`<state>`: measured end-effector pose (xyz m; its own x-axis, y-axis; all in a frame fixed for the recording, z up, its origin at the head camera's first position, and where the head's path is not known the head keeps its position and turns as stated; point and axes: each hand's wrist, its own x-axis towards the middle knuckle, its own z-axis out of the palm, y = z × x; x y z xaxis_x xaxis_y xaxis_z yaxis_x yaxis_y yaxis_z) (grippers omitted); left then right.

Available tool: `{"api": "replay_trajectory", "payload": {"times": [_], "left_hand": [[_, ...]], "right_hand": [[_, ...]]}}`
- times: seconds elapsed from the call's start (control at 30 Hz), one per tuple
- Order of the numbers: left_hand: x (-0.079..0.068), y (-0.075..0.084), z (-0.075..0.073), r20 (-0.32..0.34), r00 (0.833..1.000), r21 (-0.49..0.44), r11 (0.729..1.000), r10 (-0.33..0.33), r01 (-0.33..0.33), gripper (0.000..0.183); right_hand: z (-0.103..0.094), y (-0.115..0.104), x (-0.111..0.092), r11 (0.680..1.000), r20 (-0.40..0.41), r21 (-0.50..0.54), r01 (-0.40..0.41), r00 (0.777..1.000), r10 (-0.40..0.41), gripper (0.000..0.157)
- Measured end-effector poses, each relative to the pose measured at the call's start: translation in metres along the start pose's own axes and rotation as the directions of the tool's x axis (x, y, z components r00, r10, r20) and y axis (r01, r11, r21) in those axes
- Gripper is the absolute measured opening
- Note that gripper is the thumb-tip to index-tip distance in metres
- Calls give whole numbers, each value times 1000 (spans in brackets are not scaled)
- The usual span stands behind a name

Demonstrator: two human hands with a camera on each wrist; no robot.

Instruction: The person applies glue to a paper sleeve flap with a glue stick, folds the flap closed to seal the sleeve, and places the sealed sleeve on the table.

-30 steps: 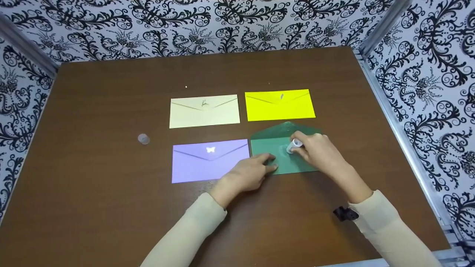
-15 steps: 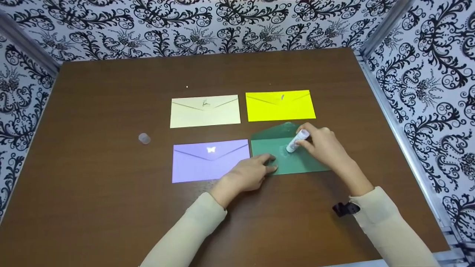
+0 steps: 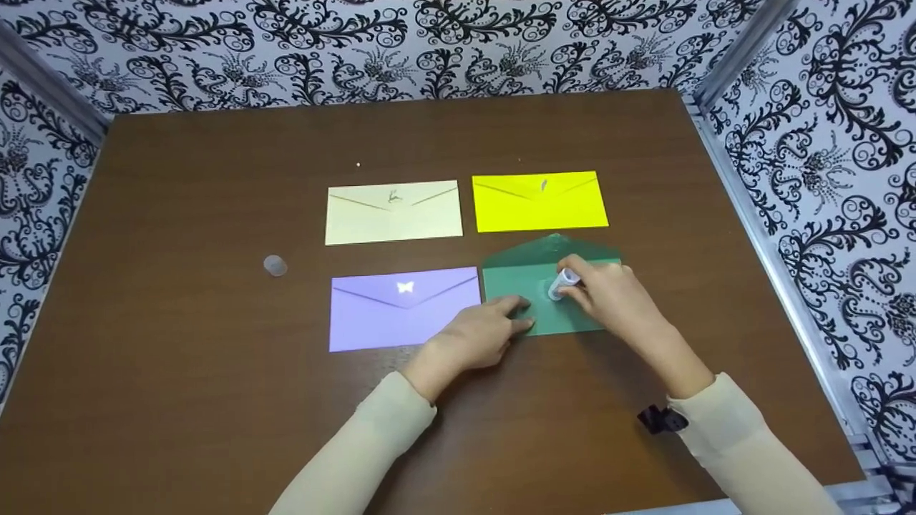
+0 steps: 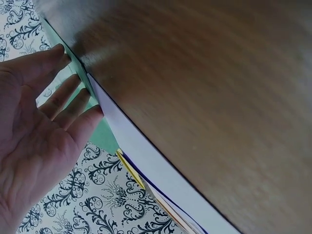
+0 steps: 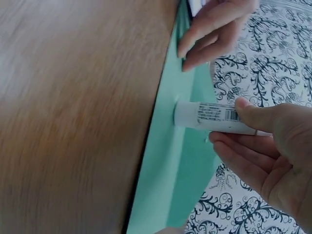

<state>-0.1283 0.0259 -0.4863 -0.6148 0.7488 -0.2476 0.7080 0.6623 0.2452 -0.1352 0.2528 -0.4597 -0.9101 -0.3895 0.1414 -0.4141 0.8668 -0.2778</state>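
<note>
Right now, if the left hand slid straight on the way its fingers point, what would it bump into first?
Across the green envelope, the left hand would probably meet the glue stick held by the right hand; depth is unclear.

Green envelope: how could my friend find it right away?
On the brown table, look at the nearer row. There, the green envelope lies right of the purple envelope. Only its flap is open; on the purple envelope, yellow envelope and cream envelope it is folded down.
</note>
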Motion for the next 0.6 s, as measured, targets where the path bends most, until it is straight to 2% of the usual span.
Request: {"api": "replay_trajectory", "payload": {"times": [0.27,0.4,0.6], "left_hand": [[0,2,-1,11,1000,6,1000,-6,6,46],[0,2,-1,21,1000,7,1000,-15,15,46],[1,1,1,-1,1000,8,1000,-5,5,45]], "right_hand": [[2,3,8,999,-45,-12,35,998,-36,33],[0,6,8,999,-30,-11,38,999,-38,32],[-6,10,6,1000,20,2,-8,1000,8,33]]}}
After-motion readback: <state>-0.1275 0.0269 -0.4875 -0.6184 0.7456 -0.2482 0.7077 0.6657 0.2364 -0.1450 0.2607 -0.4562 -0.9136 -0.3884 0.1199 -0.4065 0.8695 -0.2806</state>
